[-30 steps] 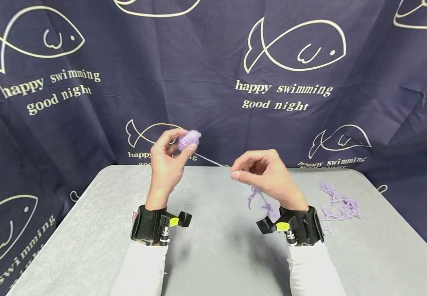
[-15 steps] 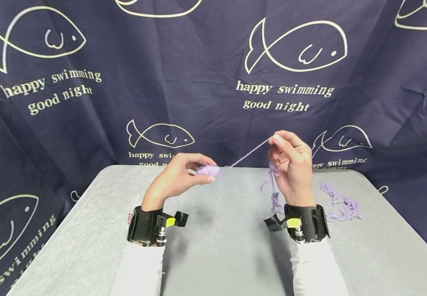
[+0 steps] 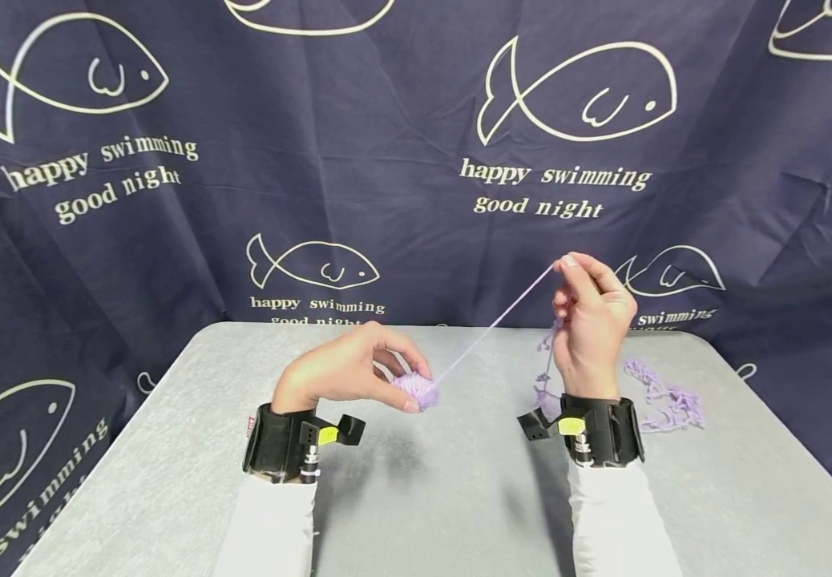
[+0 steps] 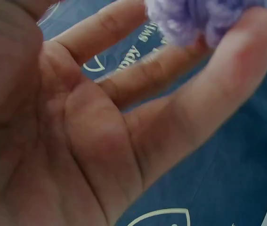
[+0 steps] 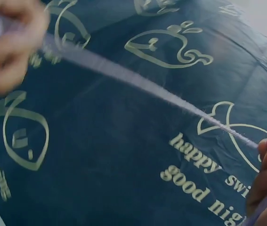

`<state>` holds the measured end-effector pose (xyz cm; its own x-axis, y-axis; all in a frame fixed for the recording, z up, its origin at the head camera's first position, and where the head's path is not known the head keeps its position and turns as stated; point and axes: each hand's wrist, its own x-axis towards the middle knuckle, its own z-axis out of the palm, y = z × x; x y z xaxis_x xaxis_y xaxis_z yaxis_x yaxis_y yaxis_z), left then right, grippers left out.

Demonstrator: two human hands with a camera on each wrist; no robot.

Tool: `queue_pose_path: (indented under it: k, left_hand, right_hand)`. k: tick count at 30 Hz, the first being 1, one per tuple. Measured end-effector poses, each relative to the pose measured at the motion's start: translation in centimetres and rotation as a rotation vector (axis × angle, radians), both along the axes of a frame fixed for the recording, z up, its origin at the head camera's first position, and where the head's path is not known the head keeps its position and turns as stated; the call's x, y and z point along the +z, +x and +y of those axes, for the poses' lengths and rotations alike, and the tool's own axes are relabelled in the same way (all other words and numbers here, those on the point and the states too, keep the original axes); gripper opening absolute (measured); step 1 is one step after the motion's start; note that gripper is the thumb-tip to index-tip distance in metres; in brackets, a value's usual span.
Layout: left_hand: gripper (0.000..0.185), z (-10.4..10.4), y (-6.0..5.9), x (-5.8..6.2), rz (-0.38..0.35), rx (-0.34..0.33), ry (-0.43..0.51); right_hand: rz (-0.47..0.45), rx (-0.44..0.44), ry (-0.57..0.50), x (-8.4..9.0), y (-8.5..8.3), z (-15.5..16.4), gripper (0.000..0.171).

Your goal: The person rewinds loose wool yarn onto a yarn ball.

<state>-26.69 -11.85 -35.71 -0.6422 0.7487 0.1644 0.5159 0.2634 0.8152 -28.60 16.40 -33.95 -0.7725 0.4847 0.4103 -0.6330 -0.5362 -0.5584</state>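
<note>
A small ball of lilac yarn [image 3: 414,388] is pinched between the thumb and fingers of my left hand [image 3: 347,369], above the middle of the table. In the left wrist view the yarn ball [image 4: 194,19] shows at the top, against the fingertips. From it a taut yarn strand [image 3: 495,322] slants up to my right hand [image 3: 592,320], whose thumb and index finger pinch it. The right wrist view also has this strand [image 5: 142,84] stretched between both hands. Below the right hand hangs a tangled tail of yarn [image 3: 546,397], partly hidden by the wrist.
A loose heap of lilac yarn [image 3: 664,397] lies on the right side of the grey table [image 3: 445,497]. Behind the table hangs a dark blue cloth [image 3: 401,160] printed with fish and words. Each wrist wears a black strap with a camera mount.
My left hand has come down and rightward with the yarn ball, tilting over. The right hand has risen and moved right, so the strand between them is longer and slants upward.
</note>
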Motion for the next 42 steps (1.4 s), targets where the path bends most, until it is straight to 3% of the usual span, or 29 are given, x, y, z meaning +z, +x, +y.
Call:
queue_pose_path:
  k: [4,8,14,18,24,29,35,38,42]
  left_hand:
    - [0.032,-0.1,0.4,0.3,-0.039,-0.103,0.193]
    - [0.039,-0.2,0.6,0.6,-0.068,-0.186,0.437]
    - [0.04,-0.3,0.7,1.0,0.041,-0.149,0.723]
    - [0.039,-0.1,0.3,1.0,0.005,-0.146,0.944]
    - [0.035,0.2,-0.2,1.1,-0.068,-0.077,1.233]
    - [0.033,0.5,-0.5,1.4,-0.081,0.068,1.406]
    - [0.028,1.2,-0.6,1.7,0.004,0.378,1.482]
    - [0.031,1.5,-0.8,1.6,0.09,0.524,1.442]
    - [0.036,1.9,-0.9,1.3,0.245,0.651,1.271]
  right_hand:
    - [-0.096,-0.186,0.248,-0.7,-0.6,-0.1,0.004]
    - [-0.182,-0.305,0.493,-1.5,-0.9,-0.2,0.009]
    - [-0.259,-0.386,0.883,-2.2,-1.1,-0.6,0.007]
    - [-0.254,-0.362,1.147,-2.4,-0.9,-0.8,0.004]
    - [-0.14,-0.147,1.407,-2.5,-0.5,-1.5,0.005]
    - [-0.036,0.095,1.496,-2.2,0.3,-2.3,0.009]
    - [0.039,0.317,1.503,-1.4,1.7,-3.1,0.016]
    - [0.072,0.39,1.461,-1.1,2.3,-3.1,0.015]
    - [0.13,0.446,1.34,-0.7,2.7,-2.9,0.008]
